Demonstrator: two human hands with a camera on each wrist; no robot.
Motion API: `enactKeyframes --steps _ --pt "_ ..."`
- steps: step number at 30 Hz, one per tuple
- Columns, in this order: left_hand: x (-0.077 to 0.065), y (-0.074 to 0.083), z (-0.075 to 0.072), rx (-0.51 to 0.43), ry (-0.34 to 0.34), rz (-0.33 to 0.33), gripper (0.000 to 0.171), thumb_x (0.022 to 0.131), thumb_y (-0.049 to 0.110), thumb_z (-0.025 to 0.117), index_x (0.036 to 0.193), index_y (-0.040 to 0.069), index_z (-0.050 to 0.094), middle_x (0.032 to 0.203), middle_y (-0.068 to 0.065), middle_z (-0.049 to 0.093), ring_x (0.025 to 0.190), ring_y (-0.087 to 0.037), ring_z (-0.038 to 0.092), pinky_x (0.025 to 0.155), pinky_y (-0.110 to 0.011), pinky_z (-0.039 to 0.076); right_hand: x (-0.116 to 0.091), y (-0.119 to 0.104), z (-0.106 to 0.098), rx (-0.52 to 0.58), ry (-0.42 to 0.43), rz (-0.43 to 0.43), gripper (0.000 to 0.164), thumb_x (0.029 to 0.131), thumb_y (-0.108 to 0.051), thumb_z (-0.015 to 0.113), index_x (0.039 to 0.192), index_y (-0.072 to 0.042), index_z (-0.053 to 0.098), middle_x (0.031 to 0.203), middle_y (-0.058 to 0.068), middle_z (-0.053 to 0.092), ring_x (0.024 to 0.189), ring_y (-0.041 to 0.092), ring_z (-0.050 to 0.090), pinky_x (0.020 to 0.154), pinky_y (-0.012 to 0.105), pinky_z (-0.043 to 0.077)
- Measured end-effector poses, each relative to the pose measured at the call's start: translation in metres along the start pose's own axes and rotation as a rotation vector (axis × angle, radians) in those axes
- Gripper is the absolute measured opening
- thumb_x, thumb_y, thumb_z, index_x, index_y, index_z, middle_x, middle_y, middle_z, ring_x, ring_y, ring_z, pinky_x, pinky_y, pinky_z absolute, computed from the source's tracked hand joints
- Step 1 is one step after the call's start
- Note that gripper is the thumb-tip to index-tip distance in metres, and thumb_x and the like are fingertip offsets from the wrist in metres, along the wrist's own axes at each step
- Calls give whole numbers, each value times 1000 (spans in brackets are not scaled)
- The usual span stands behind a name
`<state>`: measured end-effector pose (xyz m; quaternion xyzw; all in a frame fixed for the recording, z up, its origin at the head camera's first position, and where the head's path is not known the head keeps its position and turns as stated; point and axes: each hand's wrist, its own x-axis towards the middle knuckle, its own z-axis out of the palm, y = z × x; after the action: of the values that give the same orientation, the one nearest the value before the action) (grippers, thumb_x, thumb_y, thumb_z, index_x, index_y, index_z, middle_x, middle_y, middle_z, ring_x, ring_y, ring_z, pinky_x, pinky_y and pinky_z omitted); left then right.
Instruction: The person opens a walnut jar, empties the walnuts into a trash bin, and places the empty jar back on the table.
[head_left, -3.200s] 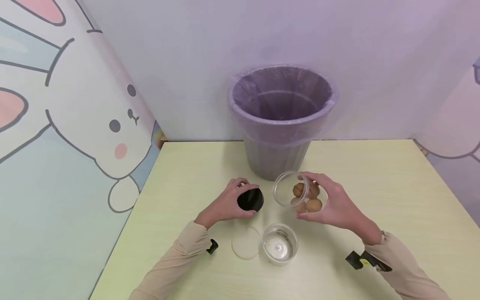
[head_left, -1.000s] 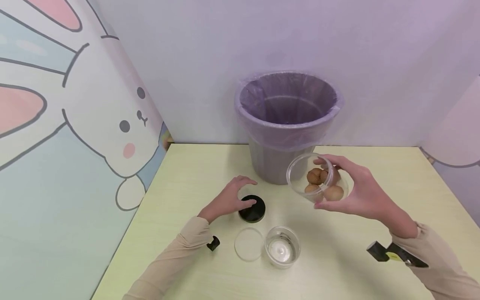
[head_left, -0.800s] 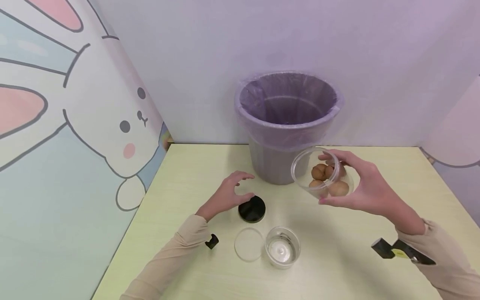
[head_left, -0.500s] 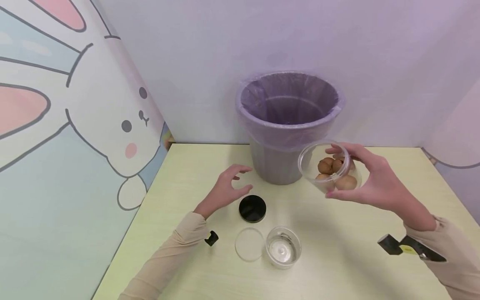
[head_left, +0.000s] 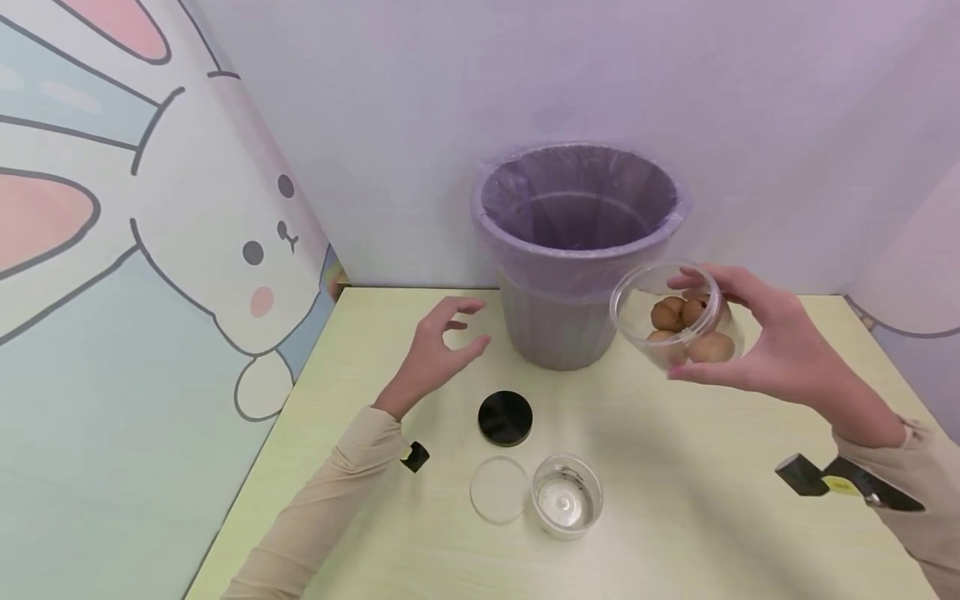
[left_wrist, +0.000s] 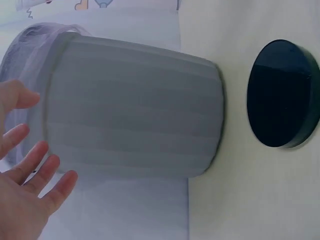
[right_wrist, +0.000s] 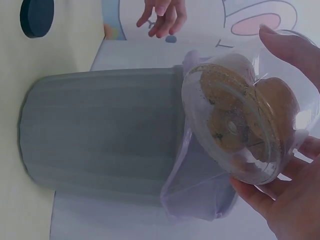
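Observation:
My right hand (head_left: 783, 350) grips a clear plastic jar (head_left: 632, 315) by its sides, thumb below and fingers above. The jar is tilted, its open mouth facing left, and hangs in the air just right of the bin. Several round brown pieces (head_left: 711, 347) with a wrinkled, speckled skin lie inside it, seen through the base in the right wrist view. My left hand (head_left: 431, 354) is raised over the table, fingers parted and holding nothing. Below it and to the right, a round black lid (head_left: 506, 417) lies flat on the table.
A grey bin (head_left: 558, 325) with a purple liner (head_left: 573, 271) stands at the table's back, against the wall. Nearer the front are a thin clear disc (head_left: 499, 490) and a small clear cup (head_left: 566, 497), side by side. A bunny mural (head_left: 187, 208) covers the left wall.
My left hand has let go of the black lid and moved up and left. The right hand has carried the jar up and right, with the brown pieces still inside.

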<state>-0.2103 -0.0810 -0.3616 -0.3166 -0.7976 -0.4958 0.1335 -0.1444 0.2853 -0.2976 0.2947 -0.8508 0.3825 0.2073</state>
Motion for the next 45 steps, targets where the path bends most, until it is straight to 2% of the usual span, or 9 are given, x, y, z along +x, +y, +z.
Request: enactKeyframes --steps 2,5,12,16,22,25,32,36,45 --pt "4 11 -5 -3 23 7 39 80 -3 69 117 -6 56 116 -20 57 109 -31 53 84 -42 50 1 1 -3 -6 5 -3 107 33 7 93 132 -2 51 119 5 62 108 6 53 88 13 36" --pt "10 19 -12 -4 52 27 39 79 -5 69 116 -7 56 116 -21 57 108 -32 53 84 -43 49 1 2 -8 -3 11 25 106 34 9 92 132 -4 52 120 1 62 109 7 52 88 13 35" --pt "24 22 -22 7 91 138 38 77 -7 70 113 -8 58 116 -20 58 108 -33 54 85 -44 48 5 6 -16 -17 17 3 106 34 9 92 131 -2 52 118 8 62 107 6 53 85 13 35" --pt "32 26 -28 39 112 202 38 76 -8 71 112 -8 59 113 -20 58 108 -31 55 86 -45 48 9 5 -20 -22 14 17 106 35 8 92 132 -5 52 119 5 62 107 8 52 86 13 35" --pt "43 31 -32 93 125 252 37 75 -7 72 110 -7 60 111 -20 58 108 -30 53 88 -46 45 14 9 -29 -28 38 12 106 33 11 91 130 -2 52 118 5 63 106 7 53 87 12 35" --pt "50 28 -33 118 121 283 38 74 -5 73 110 -6 60 113 -21 57 110 -30 52 90 -43 43 17 11 -35 -43 46 5 108 31 13 90 132 -2 52 118 4 63 106 5 53 85 12 35" --pt "72 -1 -40 221 70 416 41 75 3 76 113 4 62 121 -14 56 117 -26 48 96 -39 39 26 8 -45 -60 42 44 108 34 13 90 133 -5 52 118 1 63 105 5 53 84 11 34" --pt "83 -4 -41 226 54 473 39 76 7 74 114 4 62 122 -14 55 118 -25 48 96 -39 39 31 6 -51 -58 43 76 105 36 13 89 132 -6 53 118 0 64 105 5 53 86 11 33" --pt "106 -4 -34 201 72 531 34 76 9 74 109 5 65 116 -13 59 114 -24 51 97 -37 39 47 5 -63 -30 57 183 99 42 12 89 132 -10 53 119 -9 63 104 6 52 90 7 30"
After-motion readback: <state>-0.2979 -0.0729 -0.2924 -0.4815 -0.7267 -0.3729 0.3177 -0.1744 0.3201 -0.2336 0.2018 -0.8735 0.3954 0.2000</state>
